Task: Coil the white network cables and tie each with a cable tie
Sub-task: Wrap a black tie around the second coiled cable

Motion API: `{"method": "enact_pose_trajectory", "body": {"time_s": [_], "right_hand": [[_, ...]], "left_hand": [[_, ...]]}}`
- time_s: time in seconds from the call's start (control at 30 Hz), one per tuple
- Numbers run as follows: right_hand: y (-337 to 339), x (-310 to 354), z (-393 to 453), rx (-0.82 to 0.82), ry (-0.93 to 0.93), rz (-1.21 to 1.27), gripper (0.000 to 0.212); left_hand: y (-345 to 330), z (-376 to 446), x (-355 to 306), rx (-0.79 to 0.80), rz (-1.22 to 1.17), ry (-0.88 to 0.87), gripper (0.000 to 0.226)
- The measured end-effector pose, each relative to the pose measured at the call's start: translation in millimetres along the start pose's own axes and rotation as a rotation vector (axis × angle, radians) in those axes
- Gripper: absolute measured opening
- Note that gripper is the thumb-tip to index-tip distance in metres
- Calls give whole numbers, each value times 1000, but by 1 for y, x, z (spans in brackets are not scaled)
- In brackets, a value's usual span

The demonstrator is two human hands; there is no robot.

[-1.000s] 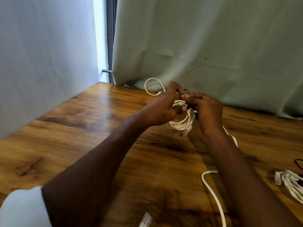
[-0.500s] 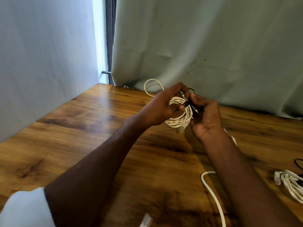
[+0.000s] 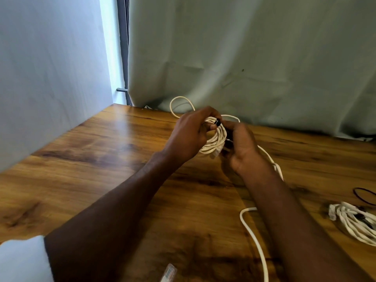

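Near edge: a loose white cable (image 3: 254, 241) trails across the table (image 3: 101, 159). Mid-table: left hand (image 3: 189, 137) grips the coil (image 3: 216, 141); right hand (image 3: 244, 147), now lower, pinches the black tie (image 3: 218, 122), newly wrapped over the coil, so fastening appears underway.

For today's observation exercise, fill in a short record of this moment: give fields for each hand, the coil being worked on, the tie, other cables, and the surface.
left hand: grips the held coil's left side
right hand: holds the coil's right side, fingers curled
held coil: white cable loops, raised above the table
black tie: wrapped over the coil's top; fastening cannot be told
finished coil: lies at the table's right edge
loose cable: trails across the table
table: brown wood grain
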State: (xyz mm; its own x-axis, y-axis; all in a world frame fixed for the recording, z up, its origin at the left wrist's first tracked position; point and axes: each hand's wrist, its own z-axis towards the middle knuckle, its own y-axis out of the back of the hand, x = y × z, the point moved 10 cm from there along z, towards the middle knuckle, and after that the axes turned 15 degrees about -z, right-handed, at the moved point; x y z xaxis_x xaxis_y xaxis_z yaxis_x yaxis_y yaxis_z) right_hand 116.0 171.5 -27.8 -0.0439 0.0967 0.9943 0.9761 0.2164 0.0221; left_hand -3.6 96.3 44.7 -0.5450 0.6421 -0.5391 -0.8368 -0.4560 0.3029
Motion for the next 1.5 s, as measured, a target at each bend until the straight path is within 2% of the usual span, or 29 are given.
{"method": "enact_pose_trajectory", "body": {"time_s": [0.1,0.17,0.3,0.5,0.6,0.7,0.83,0.97,1.13,1.23,1.33,1.5], "right_hand": [[0,25,-5,-135,255,-218,12],[-10,33,-7,-117,368,-343,9],[-12,31,-5,-73,394,-378,13],[-12,31,-9,-76,405,-389,17],[-8,43,-16,-189,543,-611,21],[-11,50,-27,-222,668,-741,29],[-18,59,-36,-328,852,-997,16],[-17,61,-40,-363,876,-1030,19],[-28,63,-47,-299,921,-1008,19],[-27,68,-50,-367,955,-1062,18],[-18,68,-47,-459,897,-1055,11],[-8,58,-36,-451,690,-900,4]], "left_hand": [[11,2,14,-78,44,55,19],[20,3,19,-130,73,74,20],[25,6,24,-150,71,124,12],[28,5,39,-166,-104,312,11],[24,2,52,-134,-190,441,7],[20,-5,63,-125,-376,618,3],[17,-16,70,-136,-586,797,13],[16,-24,79,-179,-707,898,20],[14,-32,76,-234,-835,1004,34],[10,-36,80,-249,-935,1062,40],[8,-35,88,-247,-972,1087,37],[3,-36,91,-233,-943,1093,32]]}}
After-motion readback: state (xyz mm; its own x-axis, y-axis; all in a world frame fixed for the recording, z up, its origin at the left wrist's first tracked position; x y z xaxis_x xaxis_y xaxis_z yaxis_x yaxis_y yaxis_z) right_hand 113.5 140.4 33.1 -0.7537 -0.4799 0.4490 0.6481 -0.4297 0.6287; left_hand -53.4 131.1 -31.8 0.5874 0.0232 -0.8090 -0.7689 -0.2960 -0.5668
